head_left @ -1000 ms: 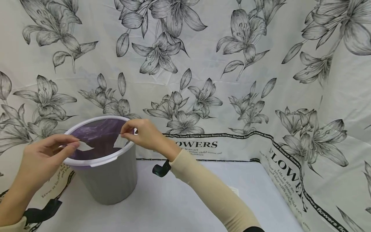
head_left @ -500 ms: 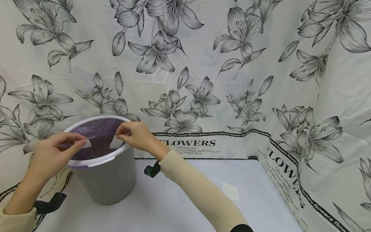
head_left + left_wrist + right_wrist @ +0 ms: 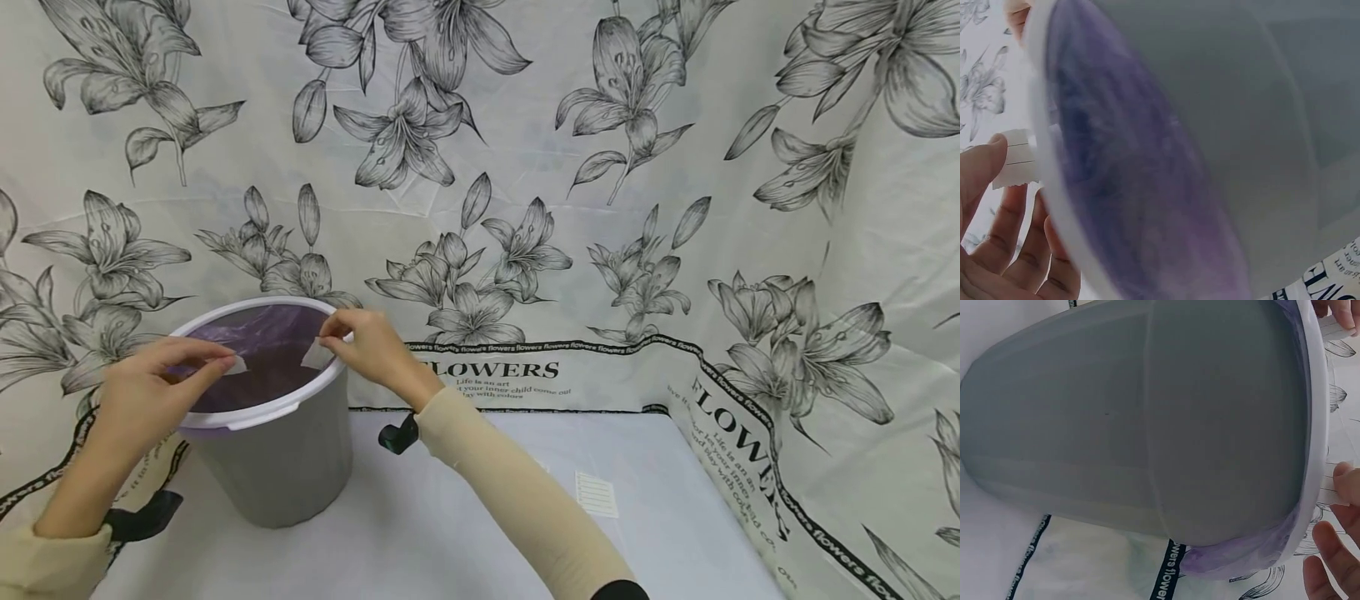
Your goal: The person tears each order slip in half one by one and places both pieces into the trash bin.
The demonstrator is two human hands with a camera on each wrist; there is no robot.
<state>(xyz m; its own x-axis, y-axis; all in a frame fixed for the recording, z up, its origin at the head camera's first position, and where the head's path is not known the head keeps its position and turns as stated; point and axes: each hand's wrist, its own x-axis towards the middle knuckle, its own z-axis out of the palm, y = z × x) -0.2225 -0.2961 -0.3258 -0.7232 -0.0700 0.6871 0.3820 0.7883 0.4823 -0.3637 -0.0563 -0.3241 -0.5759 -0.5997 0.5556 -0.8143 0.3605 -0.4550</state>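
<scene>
A grey trash can [image 3: 277, 471] with a white rim [image 3: 258, 412] and a purple bag lining stands at the left in the head view. Over its mouth my left hand [image 3: 153, 387] pinches a torn scrap of paper [image 3: 238, 365] between thumb and finger. Ruled lines show on that paper piece [image 3: 1017, 156] in the left wrist view. At the right side of the rim my right hand [image 3: 367, 346] pinches another white scrap of paper [image 3: 318, 353], which hangs over the opening. The purple bag [image 3: 1116, 162] shows clearly in the left wrist view.
A small lined sheet of paper [image 3: 596, 494] lies on the white tabletop [image 3: 450, 517] to the right, beside my right sleeve. Behind the trash can hangs a cloth [image 3: 465, 217] printed with flowers and lettering.
My left hand has moved right, carrying its scrap farther over the opening. My right hand has shifted only slightly near the rim. Both still pinch paper.
</scene>
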